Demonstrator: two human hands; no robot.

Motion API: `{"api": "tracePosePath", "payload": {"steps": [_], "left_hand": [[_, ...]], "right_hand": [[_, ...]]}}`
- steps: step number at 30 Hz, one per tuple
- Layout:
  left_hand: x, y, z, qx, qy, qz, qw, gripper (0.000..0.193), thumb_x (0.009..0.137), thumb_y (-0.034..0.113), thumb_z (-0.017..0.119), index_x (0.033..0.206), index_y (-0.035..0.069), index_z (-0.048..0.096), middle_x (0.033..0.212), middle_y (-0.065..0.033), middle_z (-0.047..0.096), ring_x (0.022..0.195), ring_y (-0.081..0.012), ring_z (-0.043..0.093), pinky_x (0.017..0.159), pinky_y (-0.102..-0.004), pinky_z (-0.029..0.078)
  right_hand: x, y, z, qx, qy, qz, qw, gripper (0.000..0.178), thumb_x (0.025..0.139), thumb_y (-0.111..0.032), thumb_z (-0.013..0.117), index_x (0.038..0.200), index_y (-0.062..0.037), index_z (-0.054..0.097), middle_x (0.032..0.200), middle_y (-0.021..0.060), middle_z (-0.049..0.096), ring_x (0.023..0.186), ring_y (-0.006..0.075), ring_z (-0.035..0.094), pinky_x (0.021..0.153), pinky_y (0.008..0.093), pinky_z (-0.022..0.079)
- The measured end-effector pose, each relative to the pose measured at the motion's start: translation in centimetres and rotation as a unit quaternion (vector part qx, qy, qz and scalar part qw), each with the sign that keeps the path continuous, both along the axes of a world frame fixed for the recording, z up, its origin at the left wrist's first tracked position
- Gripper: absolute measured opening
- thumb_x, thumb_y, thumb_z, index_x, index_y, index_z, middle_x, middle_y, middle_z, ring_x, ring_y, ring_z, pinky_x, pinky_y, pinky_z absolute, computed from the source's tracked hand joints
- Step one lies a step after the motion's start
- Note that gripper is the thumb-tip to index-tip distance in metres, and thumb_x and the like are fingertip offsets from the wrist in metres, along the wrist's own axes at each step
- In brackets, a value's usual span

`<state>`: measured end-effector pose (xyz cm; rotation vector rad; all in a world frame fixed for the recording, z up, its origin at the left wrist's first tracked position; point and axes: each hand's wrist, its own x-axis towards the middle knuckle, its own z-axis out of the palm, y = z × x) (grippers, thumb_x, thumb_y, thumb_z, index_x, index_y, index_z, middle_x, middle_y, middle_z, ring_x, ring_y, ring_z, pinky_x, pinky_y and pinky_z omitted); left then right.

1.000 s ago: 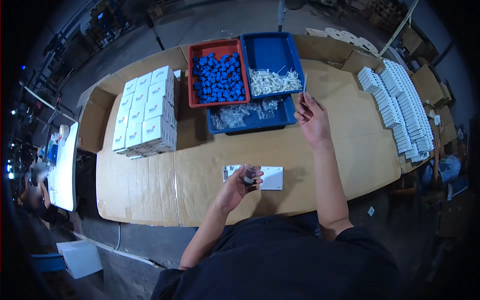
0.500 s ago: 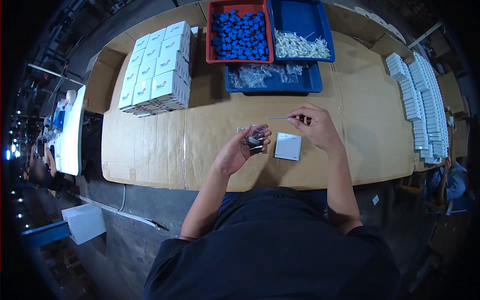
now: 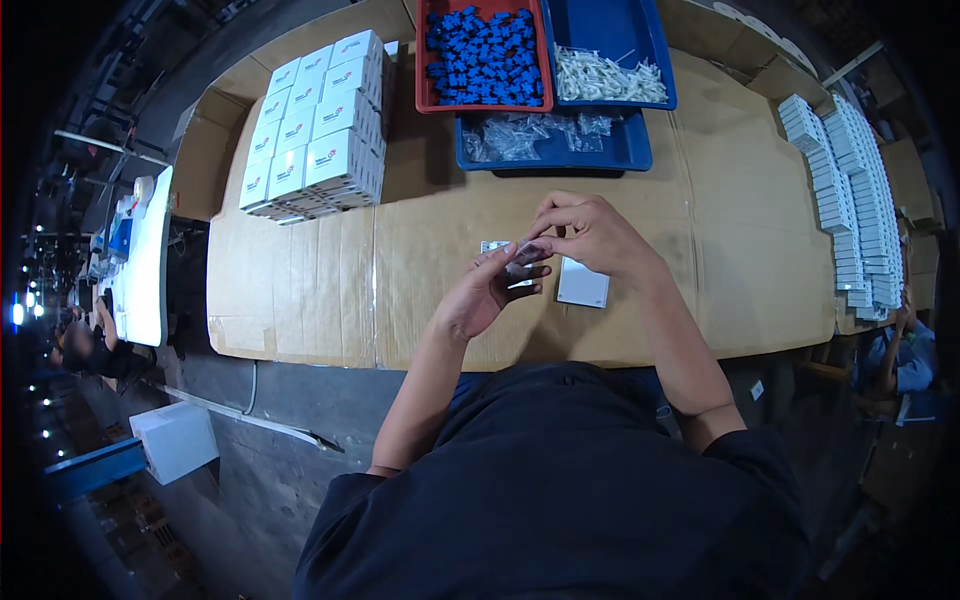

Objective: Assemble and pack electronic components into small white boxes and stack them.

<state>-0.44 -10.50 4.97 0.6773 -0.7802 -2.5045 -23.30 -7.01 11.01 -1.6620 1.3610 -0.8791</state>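
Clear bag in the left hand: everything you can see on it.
The clear bag is small, thin and see-through, plastic by its look, with a greyish sheen. It is held above the cardboard-covered table, between thumb and fingers of the left hand. The right hand is up against its upper right side, partly hiding it; whether that hand grips it is unclear. Its contents and mouth can't be made out.

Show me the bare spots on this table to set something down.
Bare cardboard lies between the right hand and the rows of white units, and also nearside of the white box stack, left of the left hand. Crowded: around both hands, the white panel and the blue trays.
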Motion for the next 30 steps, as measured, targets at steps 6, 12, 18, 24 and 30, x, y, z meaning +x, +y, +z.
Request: {"api": "tracePosePath", "payload": {"steps": [6,12,18,24,30], "left_hand": [[0.5,0.1,-0.9,0.010,-0.005,0.015,1.000,0.043,0.107,0.037,0.059,0.133,0.002,0.062,0.124,-0.0119,0.071,0.115,-0.0278,0.070,0.098,-0.0446,0.056],[0.4,0.1,-0.5,0.015,-0.006,0.021,1.000,0.042,0.107,0.036,0.059,0.131,0.002,0.063,0.122,-0.0122,0.072,0.113,-0.0274,0.071,0.097,-0.0435,0.057],[0.1,0.3,-0.6,0.042,0.027,0.040,0.998,0.041,0.109,0.035,0.057,0.130,0.001,0.064,0.120,-0.0136,0.072,0.109,-0.0269,0.072,0.094,-0.0402,0.059],[-0.1,0.8,-0.4,-0.122,-0.055,0.021,0.991,0.039,0.111,0.030,0.053,0.127,-0.002,0.067,0.113,-0.0134,0.075,0.104,-0.0238,0.073,0.095,-0.0385,0.057],[-0.2,1.4,-1.6,-0.277,-0.160,0.026,0.947,0.036,0.110,0.027,0.055,0.121,-0.002,0.072,0.100,-0.0092,0.077,0.096,-0.0140,0.071,0.089,-0.0301,0.054]], "right_hand": [[0.7,-0.6,0.0,0.019,-0.018,0.022,0.999,0.014,0.087,-0.002,0.075,0.100,0.0002,0.076,0.099,0.0046,0.066,0.088,0.0169,0.064,0.078,0.0294,0.052],[0.2,-0.6,-0.4,-0.019,0.049,0.064,0.997,0.015,0.090,-0.006,0.074,0.103,0.0002,0.076,0.105,0.0073,0.068,0.094,0.0177,0.066,0.083,0.0316,0.053],[0.8,-0.2,1.2,0.139,-0.049,0.084,0.986,0.016,0.097,-0.009,0.070,0.107,0.0028,0.075,0.112,0.0095,0.070,0.097,0.0191,0.068,0.086,0.0327,0.055],[0.1,0.4,-1.0,0.097,-0.154,0.033,0.983,0.012,0.097,-0.006,0.071,0.104,0.0043,0.074,0.107,0.0069,0.069,0.080,0.0123,0.070,0.073,0.0293,0.056],[0.8,2.0,-3.3,0.078,-0.175,-0.040,0.981,0.019,0.095,-0.003,0.075,0.112,0.0006,0.069,0.103,0.0042,0.068,0.089,0.0087,0.066,0.077,0.0239,0.053]]}}
